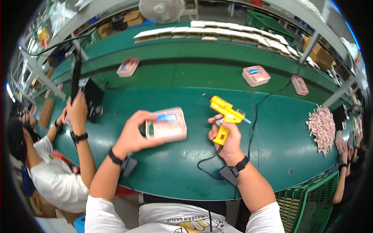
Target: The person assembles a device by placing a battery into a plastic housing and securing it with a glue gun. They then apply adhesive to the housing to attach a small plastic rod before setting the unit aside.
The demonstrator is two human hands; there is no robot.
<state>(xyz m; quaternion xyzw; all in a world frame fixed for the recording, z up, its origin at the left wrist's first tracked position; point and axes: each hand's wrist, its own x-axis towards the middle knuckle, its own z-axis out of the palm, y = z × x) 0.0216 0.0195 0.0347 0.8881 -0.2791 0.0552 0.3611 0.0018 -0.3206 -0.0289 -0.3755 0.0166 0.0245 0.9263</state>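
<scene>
My left hand [134,131] grips the left end of a shallow pink plastic box [179,134], fingers on its far side and thumb on its near side. A blue strip [166,117] shows inside the box. In my right hand [230,140] is a yellow hot glue gun [222,105], my fingers wrapped round its handle near the trigger. Its dark nozzle points up and left, apart from the box. A pale glue stick [247,120] pokes out of its back end, and a black cord hangs from the handle.
Pink boxes [256,76] stand along the green conveyor belt [182,72] beyond my green worktable [194,171]. A heap of small pink pieces [321,130] lies at right. A green crate [311,198] stands at lower right. Co-workers sit at both sides, one's arm [79,116] raised at left.
</scene>
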